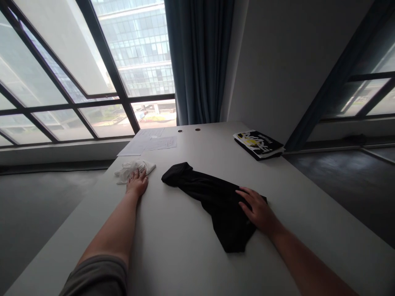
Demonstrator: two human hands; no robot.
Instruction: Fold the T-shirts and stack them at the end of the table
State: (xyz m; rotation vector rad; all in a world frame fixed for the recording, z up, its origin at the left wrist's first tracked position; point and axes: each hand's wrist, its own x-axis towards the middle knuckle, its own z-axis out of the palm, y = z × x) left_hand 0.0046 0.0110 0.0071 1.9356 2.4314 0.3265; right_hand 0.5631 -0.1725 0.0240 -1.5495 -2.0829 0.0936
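Both hands lie open; the right hand [257, 210] rests on a long, rumpled black fabric piece [216, 209] slanting away toward the left hand [137, 183].

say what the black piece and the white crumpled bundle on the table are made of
The black piece under the right hand looks like thin synthetic fabric: it folds limply with a faint sheen. The white crumpled bundle by the left hand is matte and soft-creased, either cloth or tissue; I cannot tell which.
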